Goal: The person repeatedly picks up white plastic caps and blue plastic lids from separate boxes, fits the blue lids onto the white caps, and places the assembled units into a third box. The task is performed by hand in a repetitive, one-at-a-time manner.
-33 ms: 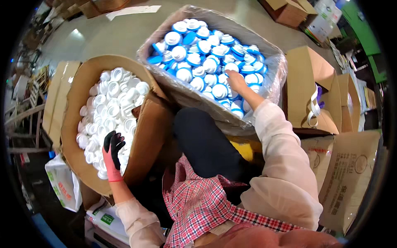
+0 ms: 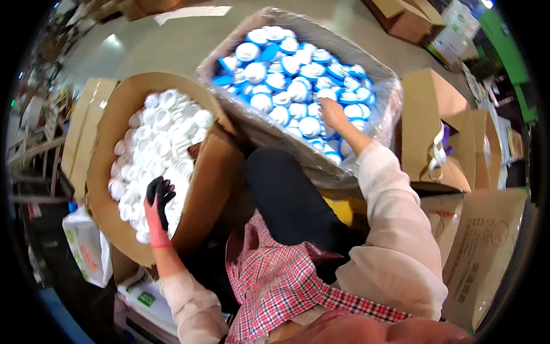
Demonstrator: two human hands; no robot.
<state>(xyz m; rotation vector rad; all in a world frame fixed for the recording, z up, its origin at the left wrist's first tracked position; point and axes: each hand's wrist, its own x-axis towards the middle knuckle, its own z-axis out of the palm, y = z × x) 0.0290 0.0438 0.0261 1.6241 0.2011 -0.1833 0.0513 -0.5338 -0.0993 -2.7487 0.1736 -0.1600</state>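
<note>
Little but the view has shifted: left hand (image 2: 157, 211), gloved, half-curled, over white caps (image 2: 163, 132) by carton (image 2: 213, 180)'s near edge; right hand (image 2: 334, 114) at blue-white caps (image 2: 298, 90) toward box (image 2: 387, 114)'s near right corner; either grip untellable; both kinds plentiful, share done unclear.

I can make out a coral-pink glove with black-coated fingers (image 2: 156, 213) on the left hand (image 2: 158, 202), a bare right hand (image 2: 334, 116), loose, sheer cream sleeves (image 2: 396, 221) gathered on both forearms, a red, white and dark checked cloth garment (image 2: 274, 275), and a plain black trouser leg (image 2: 282, 195).
</note>
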